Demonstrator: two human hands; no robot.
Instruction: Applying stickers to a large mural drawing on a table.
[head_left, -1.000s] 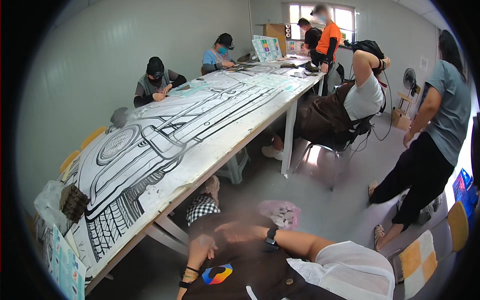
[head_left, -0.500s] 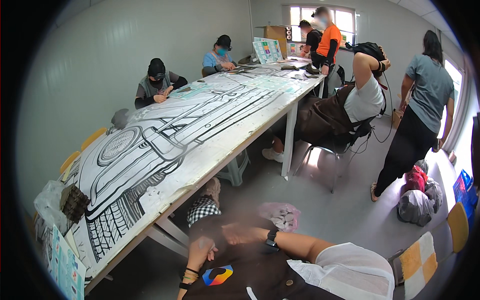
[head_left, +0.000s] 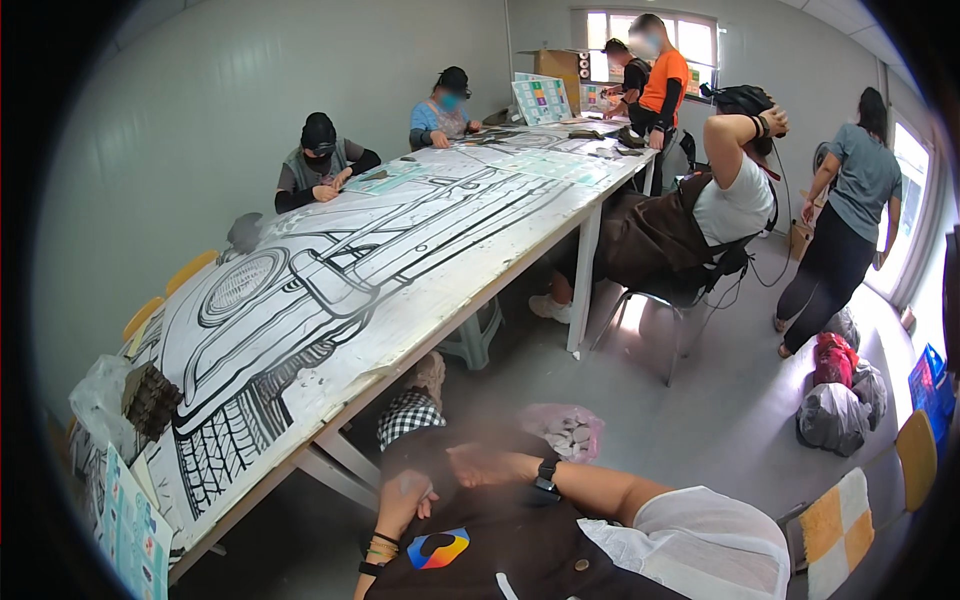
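Left hand (head_left: 405, 497) loosely curled at the brown apron (head_left: 500, 545) across my lap, I sit with my right hand (head_left: 478, 466) just beside it; blur veils both, and I cannot tell whether either pinches anything or whether they touch. Dark bands (head_left: 382, 541) circle my left wrist, a black watch (head_left: 546, 474) my right. Beyond my lap, a pink bag (head_left: 545, 411) of grey pieces rests on the floor. To my left runs the long surface (head_left: 440, 325), spread with a black-and-white drawing (head_left: 330, 285); a brown stack (head_left: 150, 403) and a clear bag (head_left: 98, 398) sit at its near end. Two co-workers (head_left: 322, 165) work seated along its far side, another in orange (head_left: 663, 85) stands at the end, and a seated person (head_left: 735, 190) raises an arm to the head. At right, someone in a grey top (head_left: 866, 175) stands near grey and red bags (head_left: 834, 418).
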